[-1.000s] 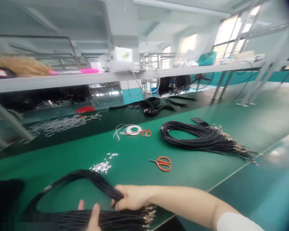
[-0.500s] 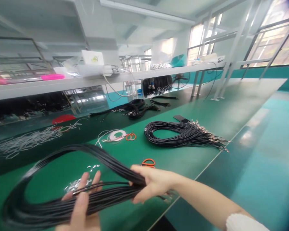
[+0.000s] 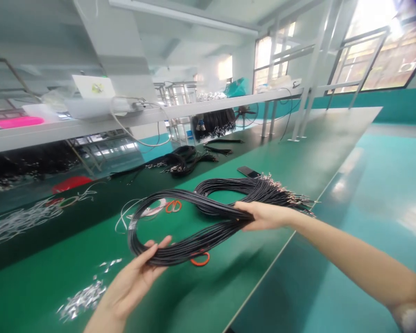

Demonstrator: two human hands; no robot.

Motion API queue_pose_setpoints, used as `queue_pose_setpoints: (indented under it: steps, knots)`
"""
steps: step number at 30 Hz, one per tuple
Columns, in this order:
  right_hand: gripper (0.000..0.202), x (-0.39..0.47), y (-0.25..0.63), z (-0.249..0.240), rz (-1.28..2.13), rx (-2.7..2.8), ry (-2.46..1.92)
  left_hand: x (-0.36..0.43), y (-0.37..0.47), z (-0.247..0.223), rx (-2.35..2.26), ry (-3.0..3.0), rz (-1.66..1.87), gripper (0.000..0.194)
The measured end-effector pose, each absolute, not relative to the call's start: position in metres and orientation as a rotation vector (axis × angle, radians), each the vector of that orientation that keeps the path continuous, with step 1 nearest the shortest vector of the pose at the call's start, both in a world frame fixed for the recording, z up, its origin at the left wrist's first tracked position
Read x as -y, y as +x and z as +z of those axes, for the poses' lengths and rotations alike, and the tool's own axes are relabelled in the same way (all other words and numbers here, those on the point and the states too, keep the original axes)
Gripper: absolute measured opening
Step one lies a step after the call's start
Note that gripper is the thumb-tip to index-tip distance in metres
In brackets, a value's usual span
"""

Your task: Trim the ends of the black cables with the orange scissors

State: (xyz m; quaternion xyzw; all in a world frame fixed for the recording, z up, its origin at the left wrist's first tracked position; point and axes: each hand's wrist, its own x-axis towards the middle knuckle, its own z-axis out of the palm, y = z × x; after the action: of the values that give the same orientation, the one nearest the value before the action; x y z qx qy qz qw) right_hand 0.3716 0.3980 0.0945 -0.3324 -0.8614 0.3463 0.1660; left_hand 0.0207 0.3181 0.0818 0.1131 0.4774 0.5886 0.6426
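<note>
Between my hands, above the green tabletop (image 3: 208, 296), hangs a looped bundle of black cables (image 3: 194, 243). My right hand (image 3: 260, 215) is closed round the gathered end of the loop. The thumb and fingers of my left hand (image 3: 145, 263) grip the lower curve at the near left. A second bundle of black cables (image 3: 225, 185) lies on the table just behind the held one and is partly covered by it. Under the held loop shows an orange scissor handle (image 3: 200, 260); the rest of that tool is hidden.
Small silvery pieces (image 3: 83, 298) are heaped at the near left. Orange-handled scissors (image 3: 174, 206) lie beside a white coil (image 3: 159, 206). Pale strips (image 3: 27, 215) spread at the left. More black cables (image 3: 183, 159) lie farther back, below a raised shelf (image 3: 180, 111). A dark flat object (image 3: 248, 172) lies behind the second bundle.
The held cable bundle has moved right and away from me, towards the bundle on the table. My left hand's open, spread fingers have closed on the loop's curve. The view has shifted right.
</note>
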Motion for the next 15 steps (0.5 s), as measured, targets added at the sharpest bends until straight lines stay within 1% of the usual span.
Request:
queue_pose_setpoints:
  steps: [3, 6, 7, 8, 11, 12, 15]
  knots:
    - [0.040, -0.419, 0.392, 0.113, 0.835, 2.458, -1.035, -0.344, 0.050, 0.075, -0.950, 0.241, 1.387, 0.016]
    - [0.053, -0.437, 0.410, 0.133, 0.574, 2.461, -1.103, -0.367, 0.082, 0.073, -0.828, 0.190, 1.410, 0.020]
    - [0.054, -0.443, 0.415, 0.138, 0.516, 2.474, -1.125, -0.373, 0.092, 0.072, -0.793, 0.172, 1.413, 0.021]
    - [0.051, -0.448, 0.420, 0.142, 0.448, 2.491, -1.164, -0.379, 0.101, 0.071, -0.758, 0.158, 1.408, 0.022]
    - [0.027, -0.459, 0.432, 0.153, 0.139, 2.458, -1.346, -0.394, 0.125, 0.068, -0.686, 0.129, 1.377, 0.023]
    - [0.022, -0.460, 0.433, 0.157, 0.021, 2.404, -1.404, -0.399, 0.132, 0.067, -0.673, 0.123, 1.366, 0.024]
    - [0.023, -0.452, 0.432, 0.170, -0.283, 2.203, -1.521, -0.416, 0.155, 0.066, -0.638, 0.108, 1.338, 0.025]
